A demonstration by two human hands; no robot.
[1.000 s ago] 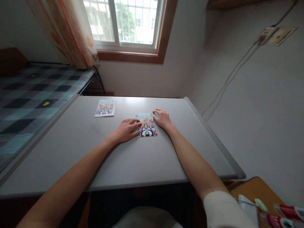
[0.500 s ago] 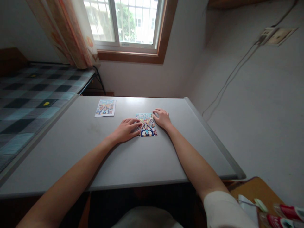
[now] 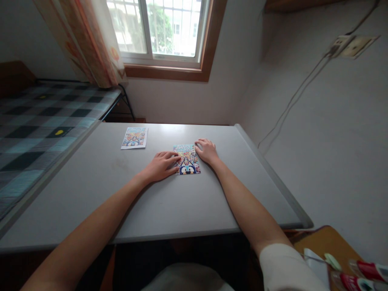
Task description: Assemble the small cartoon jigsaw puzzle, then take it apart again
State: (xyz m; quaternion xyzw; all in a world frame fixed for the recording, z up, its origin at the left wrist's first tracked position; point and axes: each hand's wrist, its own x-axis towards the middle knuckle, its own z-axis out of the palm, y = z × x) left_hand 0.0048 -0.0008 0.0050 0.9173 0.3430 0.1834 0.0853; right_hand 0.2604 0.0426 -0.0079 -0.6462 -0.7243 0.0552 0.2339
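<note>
Compared against both earlier pictures, no definite change was found. The left hand (image 3: 162, 165), at the nine o'clock side of the patterned card (image 3: 188, 161), shows no measurable shift. The same finding applies to the right hand (image 3: 206, 151), at the card's two o'clock corner. Neither the card nor the printed sheet (image 3: 134, 138), at ten o'clock from it, shows displacement or turning. Any finer finger movement is too small to tell.
</note>
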